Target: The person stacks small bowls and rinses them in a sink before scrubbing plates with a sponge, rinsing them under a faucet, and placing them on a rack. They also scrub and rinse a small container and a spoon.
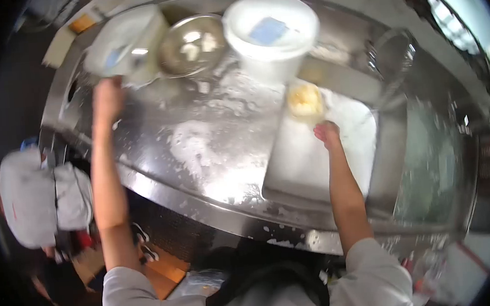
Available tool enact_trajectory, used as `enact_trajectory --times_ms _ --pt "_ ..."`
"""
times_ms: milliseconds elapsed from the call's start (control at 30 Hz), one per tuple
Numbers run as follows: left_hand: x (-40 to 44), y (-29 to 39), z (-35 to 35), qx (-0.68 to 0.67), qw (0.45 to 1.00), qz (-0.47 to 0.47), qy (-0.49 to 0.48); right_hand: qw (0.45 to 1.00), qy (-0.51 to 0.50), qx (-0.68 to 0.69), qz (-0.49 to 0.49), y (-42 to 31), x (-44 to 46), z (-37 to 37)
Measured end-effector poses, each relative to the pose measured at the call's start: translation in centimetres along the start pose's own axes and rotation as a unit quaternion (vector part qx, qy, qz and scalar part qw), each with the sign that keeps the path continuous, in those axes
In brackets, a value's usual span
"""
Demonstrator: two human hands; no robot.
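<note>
My left hand (109, 98) is smeared by motion beside the front left corner of a translucent plastic tub (144, 30). Whether its fingers hold the tub cannot be made out. My right hand (327, 133) reaches over a sink basin (274, 171) of white suds, its fingers parted and holding nothing I can see. Just beyond those fingers is a yellowish, sponge-like lump (305, 100), apart from the hand and blurred.
A metal bowl (173, 58) with pale pieces and a white bucket (270, 60) with a blue cloth (267, 30) stand along the back. Suds streak the steel counter (146, 117). At right lies a water-filled basin (428, 168). Another person (29, 196) is at far left.
</note>
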State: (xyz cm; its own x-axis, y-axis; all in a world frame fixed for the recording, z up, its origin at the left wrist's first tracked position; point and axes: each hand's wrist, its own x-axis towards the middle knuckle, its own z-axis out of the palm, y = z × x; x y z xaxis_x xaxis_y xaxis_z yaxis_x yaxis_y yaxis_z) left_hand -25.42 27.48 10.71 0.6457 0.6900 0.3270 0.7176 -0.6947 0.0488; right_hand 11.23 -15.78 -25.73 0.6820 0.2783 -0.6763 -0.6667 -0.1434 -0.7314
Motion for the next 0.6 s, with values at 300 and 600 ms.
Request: enact_trajectory --times_ms 300,600 --pt "16.6 2.8 7.4 -0.132 0.976 0.164 0.057 0.941 0.326 -0.091 0.019 1.5 -1.0 -12.8" --pt "12.9 31.5 12.6 -0.178 0.856 0.279 -0.398 0.871 0.460 -0.166 0.054 4.0 7.0 -16.5"
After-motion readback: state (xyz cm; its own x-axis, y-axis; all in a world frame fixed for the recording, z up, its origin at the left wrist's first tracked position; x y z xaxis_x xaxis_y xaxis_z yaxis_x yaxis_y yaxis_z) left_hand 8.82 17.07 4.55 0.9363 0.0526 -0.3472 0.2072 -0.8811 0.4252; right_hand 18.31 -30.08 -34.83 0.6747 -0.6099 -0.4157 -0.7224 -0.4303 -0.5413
